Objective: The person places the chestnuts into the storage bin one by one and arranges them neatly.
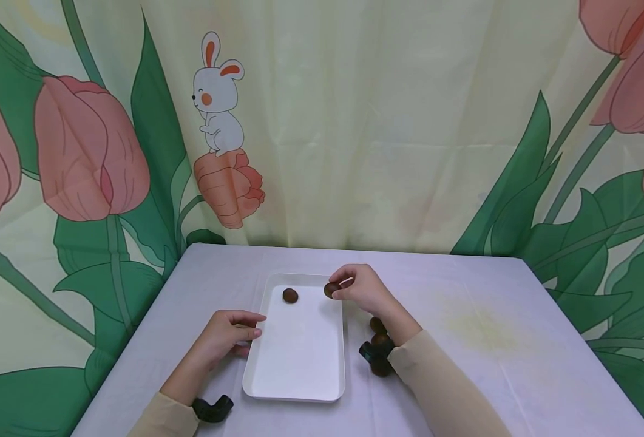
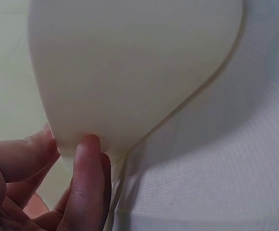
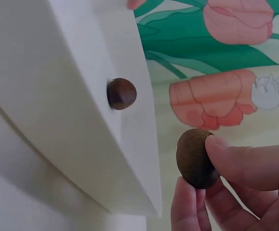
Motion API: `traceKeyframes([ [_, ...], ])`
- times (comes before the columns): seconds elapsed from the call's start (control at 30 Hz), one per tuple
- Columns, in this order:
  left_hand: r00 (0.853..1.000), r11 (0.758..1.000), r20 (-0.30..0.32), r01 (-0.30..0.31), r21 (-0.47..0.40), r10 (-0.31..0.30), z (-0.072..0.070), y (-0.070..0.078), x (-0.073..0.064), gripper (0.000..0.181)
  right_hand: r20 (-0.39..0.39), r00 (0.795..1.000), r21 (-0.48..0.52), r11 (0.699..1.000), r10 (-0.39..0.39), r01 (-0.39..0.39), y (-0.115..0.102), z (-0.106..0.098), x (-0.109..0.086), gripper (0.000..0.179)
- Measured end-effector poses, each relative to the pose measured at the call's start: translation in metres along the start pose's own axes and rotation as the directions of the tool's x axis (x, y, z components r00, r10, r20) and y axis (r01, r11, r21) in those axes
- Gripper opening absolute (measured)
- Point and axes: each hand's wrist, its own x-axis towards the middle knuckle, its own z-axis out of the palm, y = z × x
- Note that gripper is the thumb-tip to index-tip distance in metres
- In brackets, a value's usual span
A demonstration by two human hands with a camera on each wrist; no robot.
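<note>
A white rectangular tray (image 1: pixel 300 352) lies on the table with one brown chestnut (image 1: pixel 290 295) near its far left corner. My right hand (image 1: pixel 362 290) pinches another chestnut (image 3: pixel 197 159) between thumb and fingers, over the far right corner of the tray. In the right wrist view, the chestnut in the tray (image 3: pixel 122 93) shows beyond the near wall. At the tray's left side, my left hand (image 1: pixel 226 334) holds the rim, its thumb and fingers (image 2: pixel 87 178) on either side of the edge in the left wrist view.
Several more chestnuts (image 1: pixel 380 367) lie on the white tablecloth (image 1: pixel 436 315) right of the tray, partly hidden by the right wrist and its black camera (image 1: pixel 366 352). Another black camera (image 1: pixel 214 409) sits by the left wrist. Behind the table hangs a printed curtain (image 1: pixel 354 121).
</note>
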Motion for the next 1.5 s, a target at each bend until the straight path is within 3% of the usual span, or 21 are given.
traceKeyframes([
  [0.9, 1.0, 1.0, 0.002, 0.005, -0.01, -0.005, 0.001, -0.002, 0.002, 0.031, 0.068, 0.997, 0.029, 0.999, 0.038, -0.04, -0.01, 0.037, 0.023, 0.023],
  [1.13, 1.0, 1.0, -0.005, 0.009, 0.0, -0.009, 0.001, -0.002, 0.003, 0.031, 0.086, 0.991, 0.074, 0.991, 0.103, -0.109, -0.01, 0.046, 0.026, 0.023],
  [1.5, 1.0, 1.0, -0.006, 0.005, 0.008, -0.005, 0.001, -0.002, 0.003, 0.03, 0.047, 0.992, -0.063, 0.991, 0.117, -0.114, -0.007, 0.052, 0.034, 0.023],
])
